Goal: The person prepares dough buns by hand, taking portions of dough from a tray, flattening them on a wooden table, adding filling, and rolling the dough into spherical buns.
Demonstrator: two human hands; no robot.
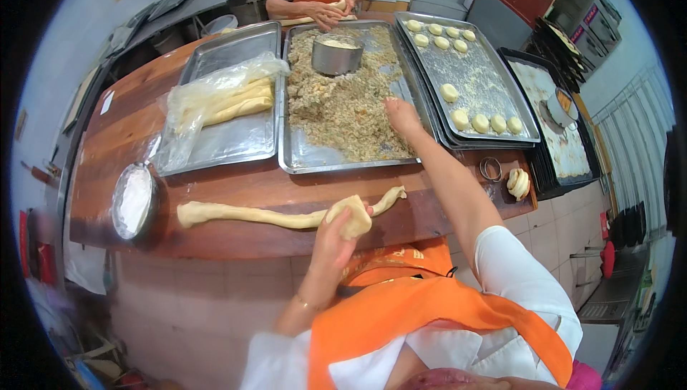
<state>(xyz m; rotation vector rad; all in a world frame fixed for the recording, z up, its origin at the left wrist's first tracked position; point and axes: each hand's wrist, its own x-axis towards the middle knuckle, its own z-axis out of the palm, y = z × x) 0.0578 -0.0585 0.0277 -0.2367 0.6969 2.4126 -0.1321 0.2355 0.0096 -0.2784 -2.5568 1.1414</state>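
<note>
On the left, a round metal bowl (153, 204) of white powder sits close to the front edge of the brown wooden table (118, 147); a stretch of wood separates it from the long pale dough rope (250, 215) lying along that edge. Behind, a silver metal tray (229, 154) holds pale dough strips (243, 107) partly under clear plastic (187, 122). Mid-table, the left hand (331, 236) curls its fingers around a flat roundish piece of smooth pale dough (354, 224) (held upright, at the rope). The right hand (403, 118) is over a large silver tray (304, 162) at its crumbly brownish filling (343, 114); whether its fingers pinch any, I cannot tell. Farther right, a flour-dusted tray (476, 64) bears round dough pieces (449, 93), and a pale dough coil (517, 184) sits near the right edge, above tiled floor (562, 218).
</note>
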